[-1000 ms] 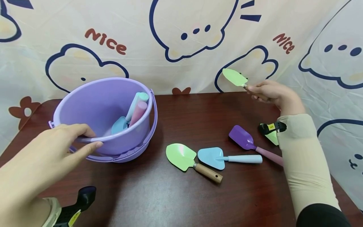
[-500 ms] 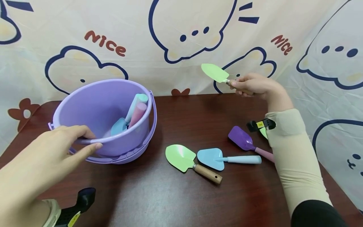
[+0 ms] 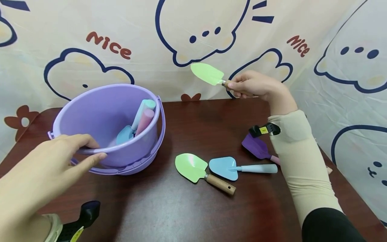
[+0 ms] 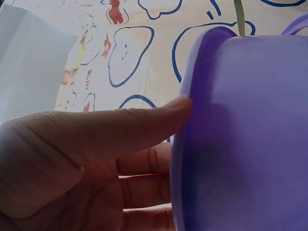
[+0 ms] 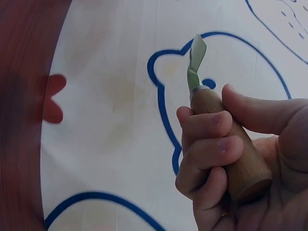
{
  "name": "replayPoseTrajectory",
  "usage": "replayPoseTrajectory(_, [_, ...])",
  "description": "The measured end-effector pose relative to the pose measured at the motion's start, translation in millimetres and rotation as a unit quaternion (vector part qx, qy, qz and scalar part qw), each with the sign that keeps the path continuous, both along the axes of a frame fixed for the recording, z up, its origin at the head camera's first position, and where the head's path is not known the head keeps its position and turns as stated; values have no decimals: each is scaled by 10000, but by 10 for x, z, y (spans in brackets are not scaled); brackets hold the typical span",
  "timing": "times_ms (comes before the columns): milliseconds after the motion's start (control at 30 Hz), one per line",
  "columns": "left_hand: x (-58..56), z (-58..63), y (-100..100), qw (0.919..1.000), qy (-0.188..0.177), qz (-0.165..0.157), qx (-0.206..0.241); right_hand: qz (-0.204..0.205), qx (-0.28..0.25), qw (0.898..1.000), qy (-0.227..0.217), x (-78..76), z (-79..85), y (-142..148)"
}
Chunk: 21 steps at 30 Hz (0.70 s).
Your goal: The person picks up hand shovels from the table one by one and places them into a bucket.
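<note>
While the left hand (image 3: pixel 57 161) pinches the near rim (image 3: pixel 113 148) of a lilac bucket (image 3: pixel 133 154), the right hand (image 3: pixel 257 85) curls its fingers round the wooden handle (image 5: pixel 250 161) of a green trowel (image 3: pixel 207 73). Raised before the printed cloth (image 3: pixel 169 79), well apart from the bucket, the trowel shows a pale lime, leaf-shaped blade (image 3: pixel 205 72), a silvery collar (image 5: pixel 199 89) and a smooth brown, blunt-ended grip.

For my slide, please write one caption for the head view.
Left hand grips a purple bucket; right hand holds up a green trowel; other trowels lie on the dark table.
</note>
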<state>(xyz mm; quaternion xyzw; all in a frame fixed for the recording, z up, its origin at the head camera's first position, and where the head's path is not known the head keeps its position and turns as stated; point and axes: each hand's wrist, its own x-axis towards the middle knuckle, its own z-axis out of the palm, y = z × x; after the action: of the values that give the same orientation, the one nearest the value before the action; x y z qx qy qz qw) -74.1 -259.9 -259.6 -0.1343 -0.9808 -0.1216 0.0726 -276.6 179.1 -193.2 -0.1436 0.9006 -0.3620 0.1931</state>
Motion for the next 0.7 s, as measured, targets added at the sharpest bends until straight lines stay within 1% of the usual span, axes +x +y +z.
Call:
replayPoseTrajectory(200, [3,4,-21,10000,20,-35,26,293,-110,9995,-36,13,82,-237])
replayPoseTrajectory(333, [0,1,-10,10000,-69,1,32,435,-26,9990,-137,36,151,-379])
replayPoseTrajectory(467, [-4,5,-3,9999,-135,43,6,679,93,9976,-130,65,222,-517])
replayPoseTrajectory(700, [-10,-2,-8,9999,-141,21,-14,1044,223,9943,-78,112,319,-724])
